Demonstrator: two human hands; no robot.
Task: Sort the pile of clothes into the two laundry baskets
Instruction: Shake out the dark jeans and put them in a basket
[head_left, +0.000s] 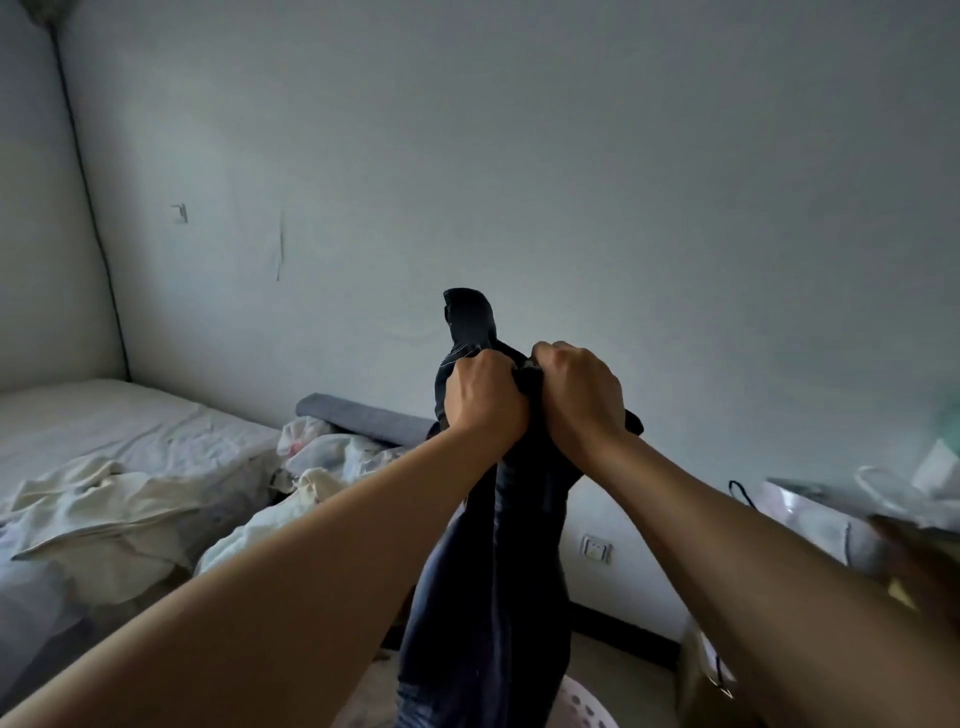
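- Nearest, at the bottom edge, the rim of a pale perforated basket (582, 706) shows just under the hanging cloth; only one basket is in view, and I cannot see the second.
- A dark garment (483, 571) hangs straight down from the raised hands, its lower end dropping toward that basket. Held high like this it falls open under its own weight, probably so its colour and kind can be judged before it is sorted.
- The left hand (480, 397) is clenched in a fist on the garment's top edge, fingers curled into the cloth.
- The right hand (579, 387) is likewise closed tight on the same edge, just beside the left, knuckles nearly touching. A close two-handed hold suits a waistband or bunched hem; a flap of fabric stands up above the left fist.
- To the left, light clothes (104, 509) lie crumpled on the bed (130, 421), with more pale pieces (332, 452) heaped at its end. This looks like the pile left to sort.
- At right, a white bag (810, 514) and blurred clutter sit low by the wall.
- Farthest, a grey roll (363, 415) lies against the bare wall (519, 156), with a socket (596, 548) near the floor.
- My judgement: sorting is under way, the dark piece likely headed for the basket below.
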